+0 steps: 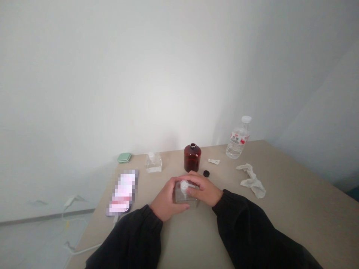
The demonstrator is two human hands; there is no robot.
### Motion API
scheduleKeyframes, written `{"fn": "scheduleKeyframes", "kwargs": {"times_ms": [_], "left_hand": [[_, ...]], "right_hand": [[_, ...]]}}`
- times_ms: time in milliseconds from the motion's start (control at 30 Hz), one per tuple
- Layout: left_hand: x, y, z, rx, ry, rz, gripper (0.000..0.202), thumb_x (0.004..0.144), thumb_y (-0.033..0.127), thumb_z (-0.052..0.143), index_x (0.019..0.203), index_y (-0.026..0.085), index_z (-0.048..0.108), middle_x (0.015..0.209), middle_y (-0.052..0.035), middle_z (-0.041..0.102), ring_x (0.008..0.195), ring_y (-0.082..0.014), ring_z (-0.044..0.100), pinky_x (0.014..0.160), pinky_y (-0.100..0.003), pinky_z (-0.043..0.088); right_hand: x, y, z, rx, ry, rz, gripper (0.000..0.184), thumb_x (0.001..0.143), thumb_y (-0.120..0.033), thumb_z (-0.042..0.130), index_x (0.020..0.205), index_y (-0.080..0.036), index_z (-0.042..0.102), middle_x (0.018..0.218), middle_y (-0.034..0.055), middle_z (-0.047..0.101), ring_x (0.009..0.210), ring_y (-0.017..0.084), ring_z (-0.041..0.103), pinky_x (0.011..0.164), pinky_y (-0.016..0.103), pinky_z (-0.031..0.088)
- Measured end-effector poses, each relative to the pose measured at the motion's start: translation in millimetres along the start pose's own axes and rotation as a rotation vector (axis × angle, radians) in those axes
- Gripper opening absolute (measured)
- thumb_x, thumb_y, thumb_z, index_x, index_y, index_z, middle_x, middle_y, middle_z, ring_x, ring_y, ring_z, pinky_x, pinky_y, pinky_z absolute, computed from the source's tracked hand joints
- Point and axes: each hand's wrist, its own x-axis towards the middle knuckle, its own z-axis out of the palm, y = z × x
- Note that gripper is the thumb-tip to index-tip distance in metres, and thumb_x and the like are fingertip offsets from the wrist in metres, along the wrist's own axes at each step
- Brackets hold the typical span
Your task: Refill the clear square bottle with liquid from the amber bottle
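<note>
Clear pump bottle (181, 197) sits between the person's two hands, low over the near middle of the table (185, 243); whether its base touches the surface cannot be told. The left hand (169, 200) curves around the bottle's left side, its thumb lying along the near face. The right hand (200, 188) is closed over the far and right sides, fingers arched across the back and the thumb beside the white pump (184, 185), whose spout points toward that hand. Both wrists come out of black sleeves (246, 224). Just beyond the right hand's fingers stands an amber bottle (192, 160) with an uncovered neck, and near that hand, on its far side, lies a small black cap (206, 173). Past the cap is a small white scrap (214, 161). To the right of the right hand, a crumpled white tissue (253, 183) is spread out, and farther beyond stands a water bottle (238, 140) with a white cap and a red-and-white label. Beyond the left hand, a second pump bottle (153, 164) stands near the wall (157, 74), with a green case (124, 157) farther to its left. Left of the left hand lies a phone (123, 192), its screen blurred out, and a white cable (86, 249) shows beside the left sleeve.
</note>
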Motion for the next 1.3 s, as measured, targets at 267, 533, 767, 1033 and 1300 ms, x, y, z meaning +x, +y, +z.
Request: {"fn": "scheduleKeyframes", "kwargs": {"times_ms": [267,533,767,1033,1300], "left_hand": [[-0.4,-1.6,0.9,0.024,0.003,-0.008,0.072,0.062,0.021,0.081,0.123,0.019,0.042,0.121,-0.0103,0.056,0.111,-0.0295,0.055,0.097,-0.045,0.043],[0.5,1.4,0.3,-0.030,-0.009,0.020,0.069,0.066,0.022,0.079,0.124,0.019,0.042,0.124,-0.0102,0.055,0.116,-0.0297,0.053,0.101,-0.045,0.041],[0.3,2.0,0.6,0.014,-0.005,-0.006,0.071,0.064,0.021,0.080,0.125,0.017,0.042,0.122,-0.0109,0.055,0.112,-0.0294,0.054,0.098,-0.045,0.042],[0.0,-1.2,0.7,-0.010,-0.015,0.003,0.071,0.064,0.022,0.079,0.124,0.019,0.041,0.122,-0.0098,0.056,0.111,-0.0288,0.055,0.096,-0.045,0.043],[0.4,-0.5,0.2,-0.001,-0.015,0.005,0.072,0.063,0.020,0.080,0.124,0.018,0.042,0.123,-0.0104,0.055,0.113,-0.0295,0.054,0.099,-0.045,0.042]], "right_hand": [[0.3,1.8,4.3,0.016,0.052,0.030,0.050,0.081,-0.049,0.065,0.120,-0.019,0.062,0.095,0.0057,0.056,0.085,0.019,0.055,0.080,0.035,0.046],[-0.6,0.5,1.5,0.059,0.053,-0.016,0.046,0.090,-0.050,0.052,0.123,-0.019,0.061,0.099,0.0073,0.059,0.090,0.020,0.058,0.083,0.036,0.046],[-1.3,4.4,2.5,0.091,0.081,0.014,0.043,0.094,-0.048,0.045,0.120,-0.018,0.063,0.102,0.0085,0.062,0.092,0.020,0.059,0.086,0.037,0.046],[-1.8,3.3,3.2,0.095,0.065,0.021,0.047,0.090,-0.051,0.052,0.122,-0.018,0.061,0.103,0.0086,0.059,0.092,0.020,0.058,0.084,0.036,0.047],[-1.0,2.8,2.4,0.047,0.045,0.011,0.050,0.084,-0.051,0.061,0.122,-0.018,0.061,0.099,0.0068,0.057,0.090,0.020,0.058,0.084,0.036,0.046]]}}
